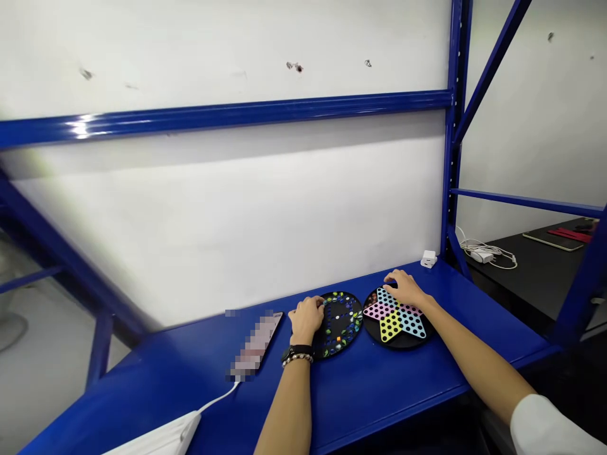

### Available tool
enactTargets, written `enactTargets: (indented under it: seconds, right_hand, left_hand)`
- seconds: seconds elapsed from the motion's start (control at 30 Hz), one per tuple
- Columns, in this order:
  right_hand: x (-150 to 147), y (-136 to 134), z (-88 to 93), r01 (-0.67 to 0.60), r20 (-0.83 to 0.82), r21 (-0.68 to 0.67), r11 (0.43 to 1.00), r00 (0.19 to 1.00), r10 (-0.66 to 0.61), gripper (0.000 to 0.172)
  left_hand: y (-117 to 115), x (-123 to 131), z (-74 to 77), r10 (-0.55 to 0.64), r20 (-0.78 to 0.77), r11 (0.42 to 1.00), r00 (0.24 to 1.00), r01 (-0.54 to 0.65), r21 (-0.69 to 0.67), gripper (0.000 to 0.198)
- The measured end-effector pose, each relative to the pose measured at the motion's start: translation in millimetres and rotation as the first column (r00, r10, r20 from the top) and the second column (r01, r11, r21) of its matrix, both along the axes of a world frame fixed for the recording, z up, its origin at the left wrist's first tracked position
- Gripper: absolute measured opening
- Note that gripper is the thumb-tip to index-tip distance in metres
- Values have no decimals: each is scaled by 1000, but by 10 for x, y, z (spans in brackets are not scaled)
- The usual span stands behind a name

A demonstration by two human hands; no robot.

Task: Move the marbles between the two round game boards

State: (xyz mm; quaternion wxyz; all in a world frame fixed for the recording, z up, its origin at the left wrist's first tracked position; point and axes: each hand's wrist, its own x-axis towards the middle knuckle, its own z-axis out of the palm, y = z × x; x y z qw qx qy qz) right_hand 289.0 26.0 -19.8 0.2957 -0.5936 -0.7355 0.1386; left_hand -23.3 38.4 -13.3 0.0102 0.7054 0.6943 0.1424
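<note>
Two round black game boards lie side by side on the blue shelf. My left hand (306,319), with a dark band and a beaded bracelet at the wrist, rests on the left rim of the board with blue, green and yellow glassy marbles (339,325). Its fingers are curled together there; what they pinch, if anything, is hidden. My right hand (405,289) reaches over the far side of the Chinese checkers board (391,325), which has a pink, yellow and light-blue star with holes. Thumb and forefinger are apart, near a rim pocket of reddish marbles (372,299).
A phone (258,344), partly blurred out, lies left of my left hand. A white cable (220,399) joins it to a white box (159,436). A white charger (429,259) stands at the back right. Blue frame posts (453,158) rise beside a black table (526,265).
</note>
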Motion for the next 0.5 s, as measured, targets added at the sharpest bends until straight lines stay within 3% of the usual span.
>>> enactTargets:
  seconds: [0.17, 0.37, 0.43, 0.5]
  right_hand:
    - [-56, -26, 22, -29, -5, 20, 999, 1000, 29, 25]
    - [-96, -22, -3, -37, -8, 40, 999, 999, 38, 23]
    - [-139, -39, 10, -43, -56, 54, 998, 997, 46, 26]
    - [-209, -71, 38, -68, -125, 75, 995, 989, 77, 31]
  left_hand:
    - [-60, 94, 6, -117, -5, 993, 993, 117, 24, 30]
    - [-92, 184, 62, -150, 27, 986, 988, 148, 79, 22]
    - [-117, 277, 96, -187, 93, 976, 978, 174, 131, 22]
    - [-165, 420, 126, -310, 210, 942, 927, 269, 202, 22]
